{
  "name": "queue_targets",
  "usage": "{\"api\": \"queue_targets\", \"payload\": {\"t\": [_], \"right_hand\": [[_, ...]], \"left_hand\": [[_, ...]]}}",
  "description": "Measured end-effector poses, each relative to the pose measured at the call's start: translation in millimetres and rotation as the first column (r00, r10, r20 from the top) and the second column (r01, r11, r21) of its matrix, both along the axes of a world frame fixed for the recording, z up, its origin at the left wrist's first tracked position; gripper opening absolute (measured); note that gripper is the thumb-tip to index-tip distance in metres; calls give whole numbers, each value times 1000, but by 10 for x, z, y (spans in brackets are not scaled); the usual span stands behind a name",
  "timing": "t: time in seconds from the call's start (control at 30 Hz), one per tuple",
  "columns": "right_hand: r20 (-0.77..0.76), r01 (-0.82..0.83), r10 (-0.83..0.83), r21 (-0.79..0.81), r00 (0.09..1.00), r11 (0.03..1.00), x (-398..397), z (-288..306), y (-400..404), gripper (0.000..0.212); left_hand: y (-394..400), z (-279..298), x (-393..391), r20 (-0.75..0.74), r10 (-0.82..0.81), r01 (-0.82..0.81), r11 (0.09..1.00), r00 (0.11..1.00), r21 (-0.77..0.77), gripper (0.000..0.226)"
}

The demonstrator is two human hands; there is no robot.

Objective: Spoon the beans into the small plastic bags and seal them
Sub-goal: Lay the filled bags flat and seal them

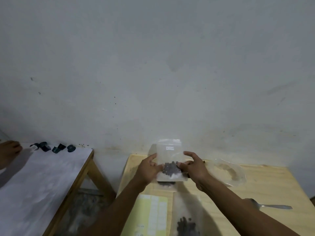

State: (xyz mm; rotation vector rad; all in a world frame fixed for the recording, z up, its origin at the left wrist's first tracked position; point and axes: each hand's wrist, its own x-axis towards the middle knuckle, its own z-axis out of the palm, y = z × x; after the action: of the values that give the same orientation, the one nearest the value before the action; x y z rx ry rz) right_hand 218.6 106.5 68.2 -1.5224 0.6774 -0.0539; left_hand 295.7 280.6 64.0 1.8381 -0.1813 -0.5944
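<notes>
head view: one camera only, looks down over both forearms to a wall.
left hand: fingers curled, pinching the left edge of the small bag; thumb on the near face.
right hand: same on the right edge, fingers curled round it; the two-sided hold keeps the bag upright and taut.
small bag: clear plastic, raised above the far middle of the tabletop, mouth at top, so nothing spills.
beans: dark cluster sunk to the lower half of the bag, between the two thumbs.
seal: top strip looks flat, but cannot tell if pressed closed; likely the sealing step is next or in hand.
spoon: lying on the tabletop, near right, well apart from both hands; set aside, scooping seems done for this bag.
second bag: flat on the tabletop near the bottom edge, dark beans inside.
paper sheet: yellowish, just left of the second bag.
clear wrapper: crumpled plastic, right of the hands.
left table: white-covered, small dark parts along its far edge.
</notes>
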Motion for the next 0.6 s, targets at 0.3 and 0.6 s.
{"api": "queue_targets", "payload": {"t": [0.3,0.6], "right_hand": [[-281,-158,152,3,948,987,168,-600,14,37],[-383,-244,216,-28,898,969,304,-892,59,24]], "left_hand": [[-113,-756,227,30,-47,29,902,998,430,63],[-161,-1304,324,96,-99,33,843,990,537,31]]}}
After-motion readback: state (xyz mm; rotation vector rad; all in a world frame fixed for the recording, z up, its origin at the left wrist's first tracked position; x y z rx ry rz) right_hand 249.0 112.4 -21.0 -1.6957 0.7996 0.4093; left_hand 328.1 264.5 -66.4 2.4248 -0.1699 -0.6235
